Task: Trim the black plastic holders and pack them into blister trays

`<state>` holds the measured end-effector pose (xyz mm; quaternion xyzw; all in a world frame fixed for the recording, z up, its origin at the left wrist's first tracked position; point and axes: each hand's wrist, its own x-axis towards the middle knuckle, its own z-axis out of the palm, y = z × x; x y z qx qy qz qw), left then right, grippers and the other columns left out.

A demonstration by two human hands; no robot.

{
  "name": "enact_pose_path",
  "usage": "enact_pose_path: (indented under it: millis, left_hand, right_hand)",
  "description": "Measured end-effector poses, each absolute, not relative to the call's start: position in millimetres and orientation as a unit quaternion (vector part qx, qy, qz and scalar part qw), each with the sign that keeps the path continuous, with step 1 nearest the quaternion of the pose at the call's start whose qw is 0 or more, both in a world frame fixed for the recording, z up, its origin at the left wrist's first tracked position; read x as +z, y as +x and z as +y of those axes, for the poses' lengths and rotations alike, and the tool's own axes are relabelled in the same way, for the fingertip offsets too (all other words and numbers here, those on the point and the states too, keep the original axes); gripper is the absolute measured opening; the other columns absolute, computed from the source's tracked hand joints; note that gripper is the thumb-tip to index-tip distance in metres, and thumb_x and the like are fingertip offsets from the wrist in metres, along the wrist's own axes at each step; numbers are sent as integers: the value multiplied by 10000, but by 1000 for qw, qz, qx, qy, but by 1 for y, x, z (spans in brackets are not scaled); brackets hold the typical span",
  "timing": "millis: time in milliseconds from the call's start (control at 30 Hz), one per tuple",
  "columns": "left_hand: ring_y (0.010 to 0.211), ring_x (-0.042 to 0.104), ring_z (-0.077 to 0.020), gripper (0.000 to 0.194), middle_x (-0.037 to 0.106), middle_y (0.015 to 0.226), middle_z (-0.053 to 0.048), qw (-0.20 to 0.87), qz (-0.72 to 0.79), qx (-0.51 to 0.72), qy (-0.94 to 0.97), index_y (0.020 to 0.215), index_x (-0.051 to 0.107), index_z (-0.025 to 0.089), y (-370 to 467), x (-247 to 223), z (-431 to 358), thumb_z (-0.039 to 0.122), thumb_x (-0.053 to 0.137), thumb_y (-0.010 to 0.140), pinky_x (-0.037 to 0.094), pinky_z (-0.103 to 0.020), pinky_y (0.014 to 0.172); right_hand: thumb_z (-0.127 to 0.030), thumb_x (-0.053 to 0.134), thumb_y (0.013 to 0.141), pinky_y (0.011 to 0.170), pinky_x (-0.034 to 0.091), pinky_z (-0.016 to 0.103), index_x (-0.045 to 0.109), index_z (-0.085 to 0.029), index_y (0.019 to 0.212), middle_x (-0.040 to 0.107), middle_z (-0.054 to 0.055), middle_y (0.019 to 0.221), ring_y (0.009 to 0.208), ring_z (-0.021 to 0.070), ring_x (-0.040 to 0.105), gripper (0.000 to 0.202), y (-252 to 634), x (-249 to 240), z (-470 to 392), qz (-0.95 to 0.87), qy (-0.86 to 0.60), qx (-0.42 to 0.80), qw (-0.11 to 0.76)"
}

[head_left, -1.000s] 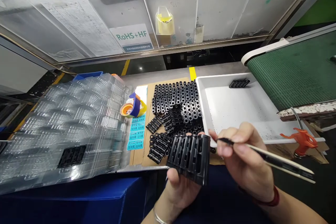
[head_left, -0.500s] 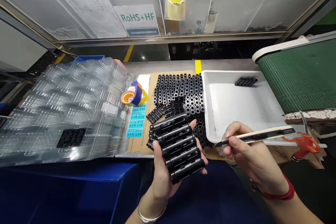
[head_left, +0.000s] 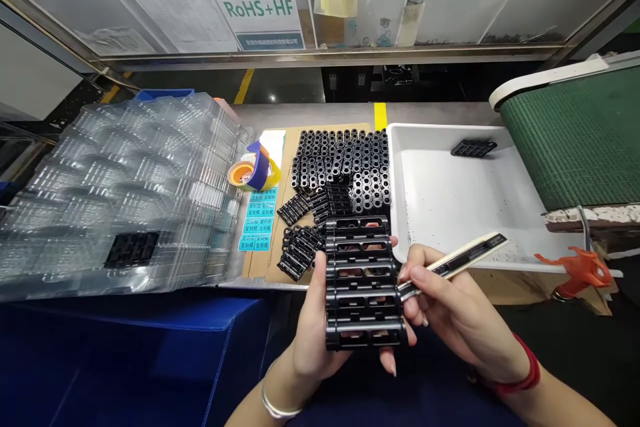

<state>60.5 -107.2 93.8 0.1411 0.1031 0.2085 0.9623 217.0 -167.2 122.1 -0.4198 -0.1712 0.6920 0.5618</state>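
My left hand (head_left: 313,327) is closed around a black plastic part (head_left: 365,283), a row of ribbed tubes with slotted openings, tilted toward me. Between the thumb and fingers of my right hand (head_left: 450,300) is a utility knife (head_left: 463,259) with a cream and black handle. Its blade end is at the right edge of the black part; whether it touches cannot be made out. Behind my hands, stacked black parts (head_left: 340,157) stand in rows on a cardboard sheet (head_left: 260,267). A few loose black parts (head_left: 300,252) lie in front of the rows.
At left rises a pile of clear plastic trays (head_left: 125,180). Tape rolls (head_left: 257,168) sit by blue labels (head_left: 258,225). A white bin (head_left: 430,207) at right holds one black part (head_left: 474,147). Beyond it are a green conveyor belt (head_left: 580,140) and an orange-handled tool (head_left: 577,272).
The black part has turned upright to show its slots. My right hand has moved left, bringing the knife to the part's right edge. The view has shifted slightly.
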Motion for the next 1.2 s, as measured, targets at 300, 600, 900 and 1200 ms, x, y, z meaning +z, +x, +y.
enact_pose_path:
  millis: [300, 600, 900, 1200]
  left_hand:
    - [777, 746, -225, 864, 762, 1004, -180, 972, 93, 177, 127, 1520, 457, 159, 61, 88, -109, 773, 281, 937, 583, -239, 563]
    - [719, 736, -214, 878, 762, 1024, -200, 978, 111, 129, 121, 1335, 639, 40, 60, 95, -105, 749, 287, 955, 548, -230, 525]
    - [682, 739, -199, 926, 759, 980, -199, 982, 105, 103, 115, 1232, 687, 23, 60, 87, -105, 779, 240, 939, 540, -197, 456]
    - [567, 678, -123, 879, 761, 925, -152, 977, 116, 112, 137, 1175, 726, 64, 59, 93, -102, 744, 210, 967, 520, -167, 462]
  right_hand:
    - [-456, 771, 872, 425, 427, 173, 496, -195, 743, 626, -54, 569, 428, 100, 625, 401, 215, 119, -168, -162, -433, 701, 542]
    - [-443, 775, 864, 408, 448, 176, 522, -200, 717, 598, -44, 551, 429, 80, 534, 380, 220, 117, -169, -184, -445, 690, 540]
    - [-448, 772, 865, 426, 465, 188, 534, -205, 720, 591, -41, 539, 451, 90, 522, 370, 223, 118, -171, -203, -445, 695, 527]
    - [-466, 784, 849, 443, 448, 191, 547, -205, 721, 590, -42, 536, 452, 90, 503, 375, 228, 112, -165, -186, -448, 705, 516]
